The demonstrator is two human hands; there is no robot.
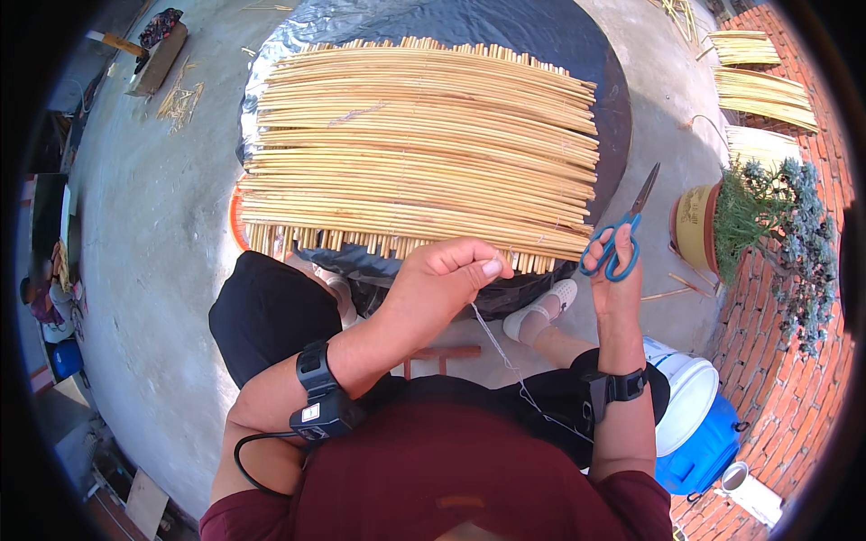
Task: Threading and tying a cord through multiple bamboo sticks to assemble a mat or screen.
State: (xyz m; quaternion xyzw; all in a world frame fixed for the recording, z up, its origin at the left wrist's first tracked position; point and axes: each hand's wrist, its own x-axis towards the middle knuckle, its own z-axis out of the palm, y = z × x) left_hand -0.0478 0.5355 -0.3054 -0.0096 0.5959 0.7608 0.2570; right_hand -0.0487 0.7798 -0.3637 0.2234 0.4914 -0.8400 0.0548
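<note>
My left hand point(446, 275) pinches a thin white thread point(505, 356) at the near edge of a wide mat of pale bamboo sticks point(415, 149). The thread runs down from my fingers toward my lap. My right hand point(618, 288) is raised to the right of the mat and holds blue-handled scissors point(624, 233), blades pointing up and nearly closed. The mat lies across a round dark tub covered in black plastic point(577, 45). Both wrists carry black straps.
Bundles of bamboo sticks point(762, 90) lie on the brick floor at upper right. A yellow pot with a green plant point(722, 221) stands right of the tub. A white bucket point(686, 397) and blue container point(708, 442) sit by my right elbow. Loose sticks point(180, 99) lie at upper left.
</note>
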